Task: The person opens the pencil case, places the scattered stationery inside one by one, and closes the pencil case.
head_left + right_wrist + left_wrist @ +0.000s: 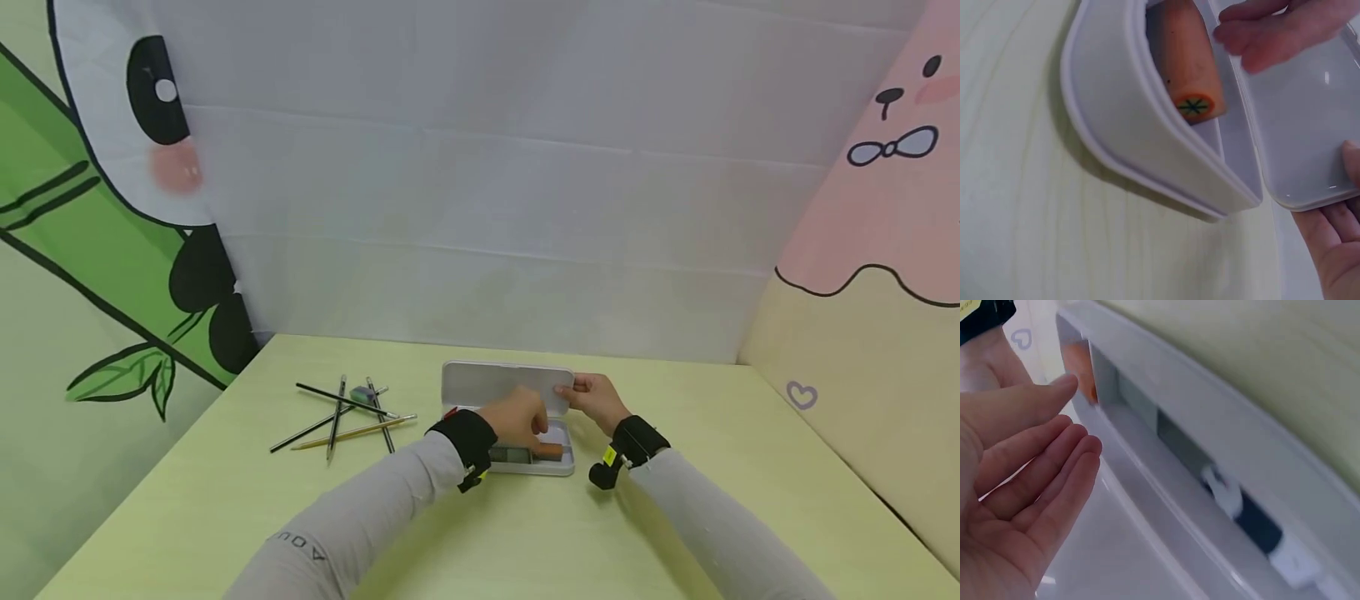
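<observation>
A white pencil case [561, 469] lies open on the pale green table, its lid [487, 385] standing upright. My right hand [596, 400] pinches the lid's right corner; the thumb [1350, 164] shows on the lid's edge [1310, 125]. My left hand [517, 421] hovers over the case's tray with relaxed straight fingers [1054, 487] and holds nothing. An orange cylinder [1188, 62] with a dark star on its end lies at the right end of the tray [1116, 112], just beyond the left fingertips [1272, 31]. A grey item [510, 455] also lies in the tray.
Several pencils and pens [345, 417] lie scattered left of the case, with a small grey-green object [362, 393] among them. Cartoon-printed fabric walls close in the table's back and both sides. Bare tabletop [525, 542] stretches toward me.
</observation>
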The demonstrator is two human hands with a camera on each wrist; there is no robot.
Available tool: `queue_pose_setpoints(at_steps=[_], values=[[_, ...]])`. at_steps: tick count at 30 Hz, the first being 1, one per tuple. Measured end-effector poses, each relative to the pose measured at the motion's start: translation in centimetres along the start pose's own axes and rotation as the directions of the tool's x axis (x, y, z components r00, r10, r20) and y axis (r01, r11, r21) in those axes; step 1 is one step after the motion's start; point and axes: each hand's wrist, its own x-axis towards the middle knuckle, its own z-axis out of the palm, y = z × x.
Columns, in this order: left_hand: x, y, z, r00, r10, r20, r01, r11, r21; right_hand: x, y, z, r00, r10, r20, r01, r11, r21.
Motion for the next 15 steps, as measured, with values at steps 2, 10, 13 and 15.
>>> queue_pose_setpoints(at_steps=[2, 10, 13, 15], values=[[-0.4, -0.5, -0.5, 1.0, -0.016, -0.01, 0.016, 1.0, -0.018, -0.1, 0.0, 0.0, 1.0, 0.002, -0.01, -0.002, 1.0, -0.014], [-2.9, -2.8, -1.7, 0.995, -0.092, -0.043, 0.088, 0.992, -0.091, -0.2, -0.1, -0.1, 1.0, 0.011, -0.022, -0.011, 0.999, -0.031], [-4.2, -3.5, -2.4, 0.99, -0.131, -0.059, 0.124, 0.986, -0.107, -0.2, -0.2, 0.1, 1.0, 0.007, -0.018, -0.007, 1.0, -0.022], [-5.1, -4.1, -2.7, 0.985, -0.158, -0.065, 0.15, 0.983, -0.107, -0.2, -0.3, 0.1, 1.0, 0.009, -0.012, -0.009, 1.0, -0.017]])
